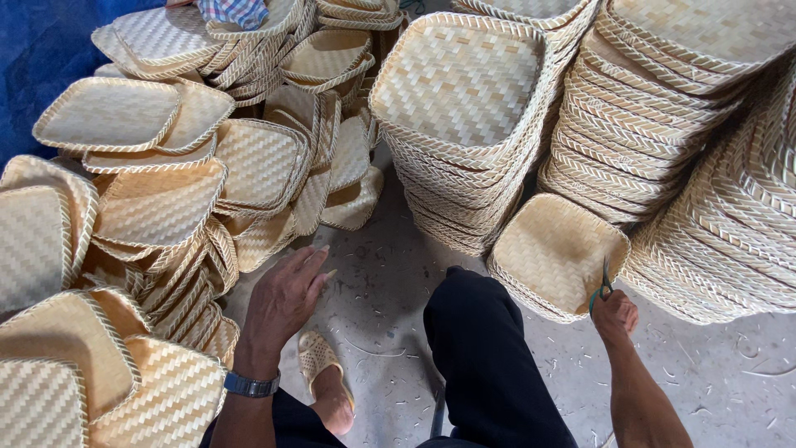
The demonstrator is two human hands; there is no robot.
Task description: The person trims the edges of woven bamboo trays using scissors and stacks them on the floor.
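Observation:
My left hand (283,300), with a watch on the wrist, hovers open over the concrete floor beside a loose heap of square woven bamboo trays (157,207) at the left. My right hand (615,314) is closed on small green-handled scissors (603,285), whose blades point up at the rim of a single woven tray (554,249) leaning against the stacks. My knee in black trousers (477,332) lies between both hands, and my foot in a woven sandal (319,365) rests below the left hand.
Tall neat stacks of woven trays (464,108) fill the centre and the right (663,99). A blue tarp (41,58) lies at the top left. Bamboo trimmings litter the grey floor (390,274).

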